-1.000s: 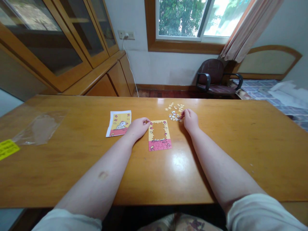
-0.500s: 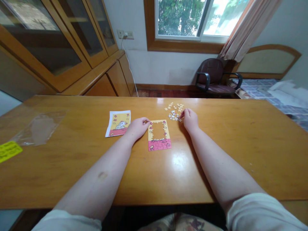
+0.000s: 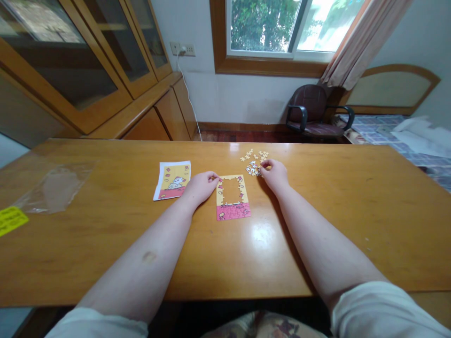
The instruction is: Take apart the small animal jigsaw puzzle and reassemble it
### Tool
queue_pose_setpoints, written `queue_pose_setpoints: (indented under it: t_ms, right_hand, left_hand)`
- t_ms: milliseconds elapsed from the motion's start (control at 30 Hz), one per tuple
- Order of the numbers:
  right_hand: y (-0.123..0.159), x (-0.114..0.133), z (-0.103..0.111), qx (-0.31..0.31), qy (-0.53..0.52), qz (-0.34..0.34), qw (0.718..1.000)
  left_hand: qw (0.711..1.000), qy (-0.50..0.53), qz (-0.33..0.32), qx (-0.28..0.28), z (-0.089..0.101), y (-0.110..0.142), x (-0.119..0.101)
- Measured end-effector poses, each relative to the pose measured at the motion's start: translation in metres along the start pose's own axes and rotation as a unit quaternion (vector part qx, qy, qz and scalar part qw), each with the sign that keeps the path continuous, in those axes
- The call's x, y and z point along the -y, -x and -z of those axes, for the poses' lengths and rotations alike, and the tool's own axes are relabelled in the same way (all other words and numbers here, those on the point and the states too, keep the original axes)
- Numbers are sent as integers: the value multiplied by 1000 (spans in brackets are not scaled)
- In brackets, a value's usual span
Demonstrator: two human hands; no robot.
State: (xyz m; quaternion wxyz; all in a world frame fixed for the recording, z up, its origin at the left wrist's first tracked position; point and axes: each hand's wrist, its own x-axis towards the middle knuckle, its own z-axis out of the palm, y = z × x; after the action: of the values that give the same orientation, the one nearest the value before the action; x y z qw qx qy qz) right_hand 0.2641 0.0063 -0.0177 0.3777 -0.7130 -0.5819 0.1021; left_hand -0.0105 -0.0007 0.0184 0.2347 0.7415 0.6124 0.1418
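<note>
A partly assembled jigsaw puzzle (image 3: 233,212) lies flat on the table, with a yellow and pink border around a bare opening. At its upper left corner rests my left hand (image 3: 203,186), the thumb and fingers closed together on that edge. My right hand (image 3: 275,172) is at the right side of the loose white-and-blue puzzle pieces (image 3: 252,168), its fingers pinched among them; any piece between the fingertips is mostly hidden. Several yellow pieces (image 3: 263,155) lie scattered just behind. Left of my left hand is a reference picture (image 3: 172,180) of a white animal, its lower right corner covered.
A clear plastic bag (image 3: 58,188) with a yellow label (image 3: 13,220) lies on the left of the wooden table (image 3: 299,267). Beyond the far edge stand a glass-door cabinet (image 3: 148,89), a dark office chair (image 3: 310,110) and a bed (image 3: 380,129).
My right hand has shifted slightly left, further over the white-and-blue pieces. My left hand and the puzzle stay in place; the whole view has drifted a little.
</note>
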Motion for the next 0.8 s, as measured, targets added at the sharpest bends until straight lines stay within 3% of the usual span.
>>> queue_pose_setpoints:
  t_ms: [200, 500, 700, 800]
  right_hand:
    - [1, 2, 4, 7, 40, -5, 999]
    - [7, 9, 13, 136, 59, 76, 986]
    - [8, 10, 18, 103, 56, 62, 991]
    - [9, 10, 18, 116, 85, 78, 987]
  left_hand:
    - [1000, 7, 2, 3, 1, 1, -1]
    - [1000, 6, 1, 2, 0, 1, 0]
    - [1000, -2, 1, 3, 2, 2, -3]
    - [1000, -5, 1, 2, 2, 2, -4]
